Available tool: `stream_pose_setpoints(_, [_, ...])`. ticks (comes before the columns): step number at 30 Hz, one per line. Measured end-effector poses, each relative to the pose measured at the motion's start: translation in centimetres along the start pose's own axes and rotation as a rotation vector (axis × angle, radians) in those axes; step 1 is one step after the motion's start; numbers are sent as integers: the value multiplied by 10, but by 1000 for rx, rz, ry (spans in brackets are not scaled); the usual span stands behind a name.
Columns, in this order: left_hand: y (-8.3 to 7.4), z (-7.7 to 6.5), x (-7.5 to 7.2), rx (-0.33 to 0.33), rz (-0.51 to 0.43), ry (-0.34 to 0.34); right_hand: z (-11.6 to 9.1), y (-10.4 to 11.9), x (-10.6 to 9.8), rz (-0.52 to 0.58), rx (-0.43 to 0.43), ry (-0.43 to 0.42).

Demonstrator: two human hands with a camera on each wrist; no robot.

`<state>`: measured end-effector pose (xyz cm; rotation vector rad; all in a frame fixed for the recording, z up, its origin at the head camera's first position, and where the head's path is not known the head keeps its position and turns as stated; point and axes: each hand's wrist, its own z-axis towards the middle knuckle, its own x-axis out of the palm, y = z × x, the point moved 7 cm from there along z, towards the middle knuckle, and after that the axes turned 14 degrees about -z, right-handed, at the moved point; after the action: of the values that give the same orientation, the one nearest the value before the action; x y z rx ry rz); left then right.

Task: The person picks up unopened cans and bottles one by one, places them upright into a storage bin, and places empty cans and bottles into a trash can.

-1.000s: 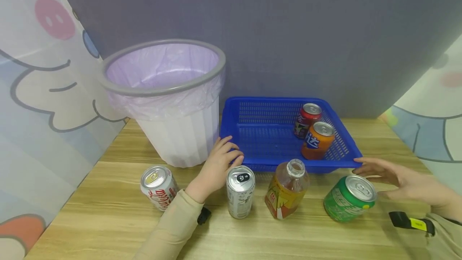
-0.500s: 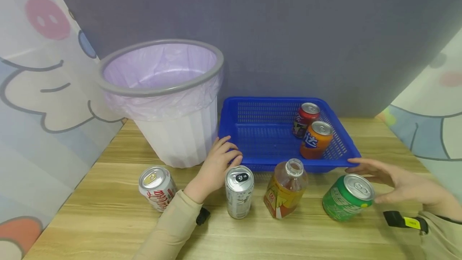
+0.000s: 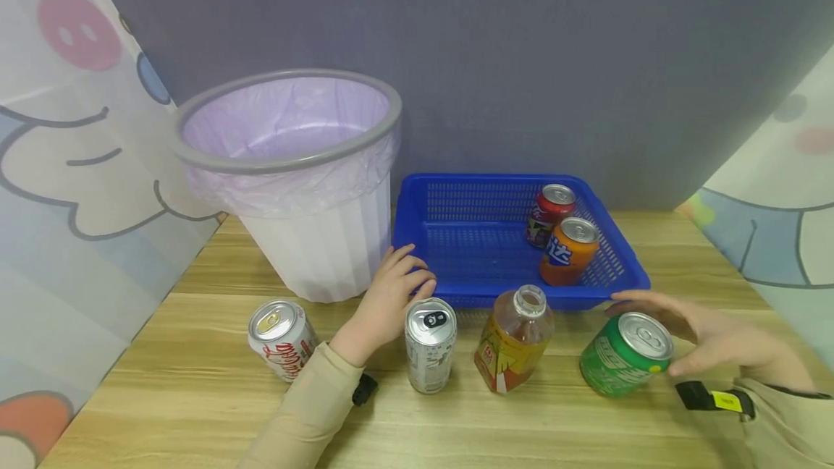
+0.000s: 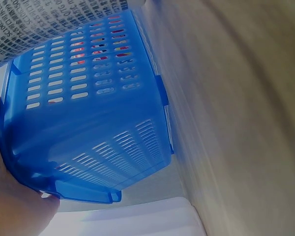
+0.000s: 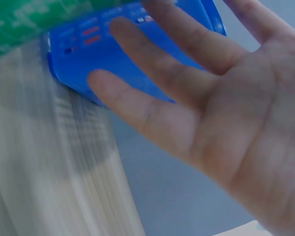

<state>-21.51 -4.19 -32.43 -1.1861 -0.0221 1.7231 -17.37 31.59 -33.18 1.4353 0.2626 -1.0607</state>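
In the head view my left hand (image 3: 386, 302) rests on the front left corner of the blue basket (image 3: 469, 301), its fingers lying loosely over the rim. A silver can (image 3: 430, 357) stands just in front of that hand. My right hand (image 3: 710, 331) is spread beside a green soda can (image 3: 615, 364), thumb near the can's right side and fingers reaching behind it. Contact there cannot be told. In the right wrist view the palm (image 5: 250, 118) is bare and the fingers are parted. A red can (image 3: 539, 226) and an orange can (image 3: 568, 260) stand inside the basket.
A clear bottle (image 3: 515, 346) with a yellow label stands between the silver and green cans. At the left a white Coca-Cola can (image 3: 287, 349) leans. Behind it stands a white bin (image 3: 326, 252) with a purple liner. A grey panel (image 3: 521, 56) rises behind.
My right hand has moved left, closer to the green can and away from the basket's front right corner. The left hand has kept its place on the basket; the view has shifted slightly.
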Motion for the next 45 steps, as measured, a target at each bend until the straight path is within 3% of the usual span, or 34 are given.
stream_pose_setpoints(10, [0,0,0,-5,-2,1,13,6,12,31,-144,38])
stream_pose_setpoints(14, [0,0,0,-6,-8,0,18,8,17,91,-187,72])
stream_pose_setpoints(20, [-1,0,-1,-7,-11,-2,20,6,21,183,-183,108])
stream_pose_setpoints(33, [0,0,0,1,-10,-7,21,4,24,259,-166,129])
stream_pose_setpoints(45, [0,0,0,5,-11,-9,21,5,21,188,-184,88])
